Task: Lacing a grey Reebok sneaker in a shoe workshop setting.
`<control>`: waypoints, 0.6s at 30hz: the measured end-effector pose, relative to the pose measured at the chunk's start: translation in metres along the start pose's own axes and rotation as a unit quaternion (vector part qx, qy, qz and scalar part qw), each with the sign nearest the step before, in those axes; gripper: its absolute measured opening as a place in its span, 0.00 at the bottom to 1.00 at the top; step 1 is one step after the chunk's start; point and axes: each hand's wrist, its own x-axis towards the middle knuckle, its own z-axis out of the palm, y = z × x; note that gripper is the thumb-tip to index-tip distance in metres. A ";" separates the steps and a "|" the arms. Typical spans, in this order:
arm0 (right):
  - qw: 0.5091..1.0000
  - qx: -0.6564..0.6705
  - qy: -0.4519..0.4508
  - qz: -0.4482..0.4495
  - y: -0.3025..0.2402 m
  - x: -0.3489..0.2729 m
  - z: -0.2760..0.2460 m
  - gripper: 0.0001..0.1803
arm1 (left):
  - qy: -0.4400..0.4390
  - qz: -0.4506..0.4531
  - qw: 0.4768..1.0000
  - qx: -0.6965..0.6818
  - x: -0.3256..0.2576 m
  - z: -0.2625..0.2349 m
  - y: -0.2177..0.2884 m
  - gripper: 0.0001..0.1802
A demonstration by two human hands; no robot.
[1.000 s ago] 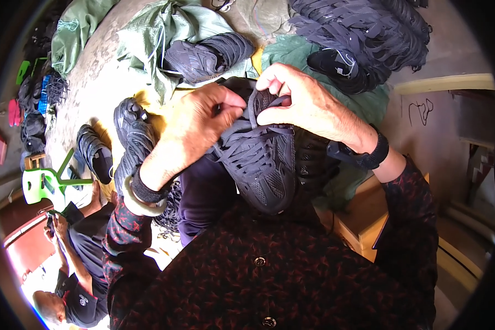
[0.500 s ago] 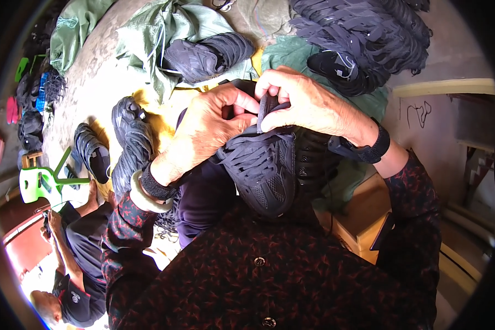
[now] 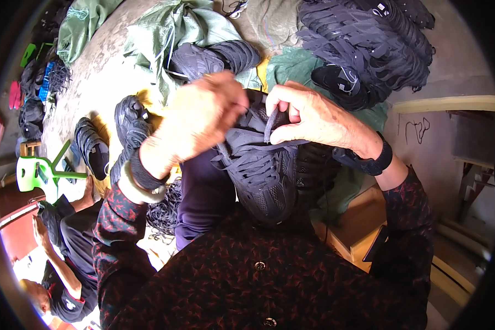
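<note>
A black sneaker with crisscross laces rests in front of my torso, its toe toward me. My right hand is closed on it at the opening, thumb and fingers pinching a flat dark strip. Whether that strip is the tongue's edge or a lace I cannot tell. My left hand is raised just left of the opening, smeared by motion, so its fingers cannot be read. Beside the sneaker, partly behind it, lies another dark laced shoe.
Ahead lie stacked black shoes on green sacking, with a large heap of black shoe parts at far right. More shoes stand left. A green stool and a seated person are at left; a wooden drawer at right.
My left hand has let go of the strip at the sneaker's opening and moved left. The right hand keeps its pinch. The person at left has changed arm position.
</note>
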 end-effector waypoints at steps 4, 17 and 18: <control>1.000 0.022 -0.004 0.003 0.004 -0.001 0.000 0.21 | -0.031 -0.122 0.992 -0.028 -0.012 -0.004 -0.030 0.04; 0.986 0.157 -0.024 0.044 0.017 -0.005 -0.002 0.20 | -0.004 -0.213 0.968 -0.133 -0.036 0.028 -0.066 0.16; 0.986 0.157 -0.023 0.044 0.019 -0.005 -0.001 0.20 | -0.005 -0.213 0.968 -0.133 -0.036 0.028 -0.066 0.16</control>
